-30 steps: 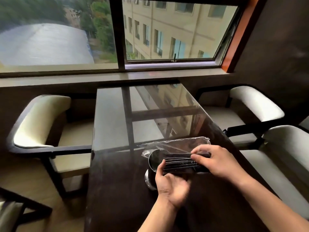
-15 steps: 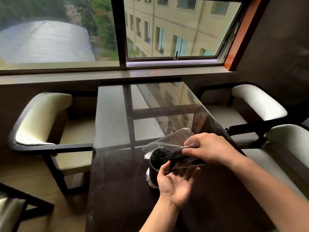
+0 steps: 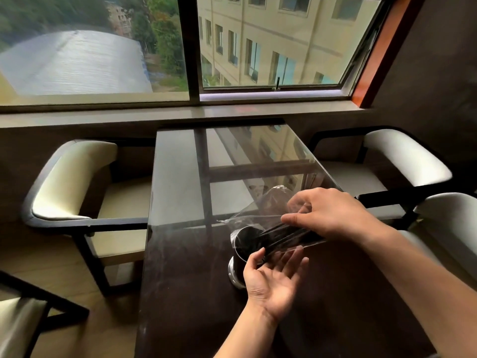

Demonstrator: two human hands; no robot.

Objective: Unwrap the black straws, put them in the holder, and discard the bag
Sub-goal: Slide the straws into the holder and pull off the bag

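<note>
Fingers (image 3: 296, 218) of the right hand (image 3: 333, 215) pinch a bundle of black straws (image 3: 284, 237) through a clear plastic bag (image 3: 260, 202), gripping it near its right end while the straws slant down to the left, their lower tips at the mouth of a dark metal holder (image 3: 241, 259). Beneath the bundle, the left hand (image 3: 273, 282) lies palm up with fingers spread and slack, grasping nothing; its thumb tip rises beside the holder's rim and just under the straws. Whether the thumb actually touches them cannot be told. The holder stands upright on a glossy dark table (image 3: 185, 267), near its right side, and its shiny base shows only to the left of the open palm, the rest covered by that hand. Loose film from the bag billows up behind the right hand's knuckles, almost lost against window reflections in the tabletop. How many straws the bundle holds is hard to make out, and whether their tips have entered the holder or only rest at its rim is unclear. Cream-cushioned chairs (image 3: 77, 182) flank the table below a wide window (image 3: 103, 60). Both forearms run out of frame at the bottom.
</note>
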